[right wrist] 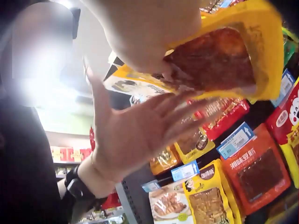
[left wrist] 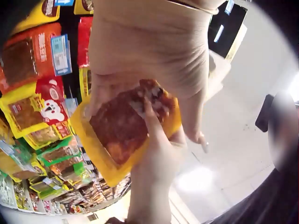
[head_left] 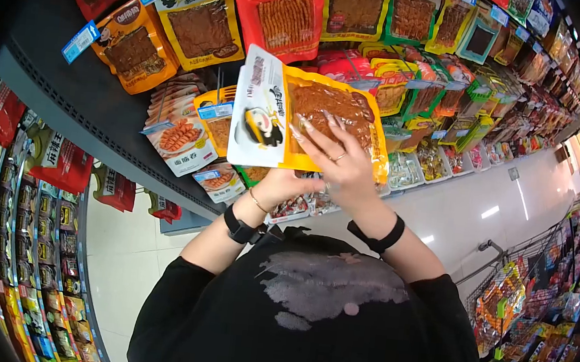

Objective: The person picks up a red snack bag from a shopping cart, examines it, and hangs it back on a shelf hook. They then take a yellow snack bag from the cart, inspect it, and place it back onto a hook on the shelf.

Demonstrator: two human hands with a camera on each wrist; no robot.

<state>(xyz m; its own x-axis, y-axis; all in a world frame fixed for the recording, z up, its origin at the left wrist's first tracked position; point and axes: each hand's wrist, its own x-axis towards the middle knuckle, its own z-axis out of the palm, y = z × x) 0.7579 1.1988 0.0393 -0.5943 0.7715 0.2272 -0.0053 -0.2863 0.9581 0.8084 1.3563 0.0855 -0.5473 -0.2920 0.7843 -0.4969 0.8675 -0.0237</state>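
Note:
A yellow snack packet [head_left: 322,97] with a brown slab behind its clear window is raised in front of the shelf. Its white top panel [head_left: 263,84] bears a cartoon figure and stands at an angle. My right hand [head_left: 347,165] grips the packet's near side, straight fingers over the window; in the left wrist view its thumb [left wrist: 152,121] presses the underside. My left hand [head_left: 282,187] is under the near edge, partly hidden by the packet. In the right wrist view that left hand [right wrist: 135,135] spreads its fingers, the tips overlapping the packet.
Hanging snack packets [head_left: 288,20] and blue price tags [head_left: 82,41] fill the dark shelf ahead. Stacked packets lie below them. A shopping cart [head_left: 502,299] with goods stands at right; another snack rack [head_left: 34,226] is at left. Pale floor tiles [head_left: 124,235] show between.

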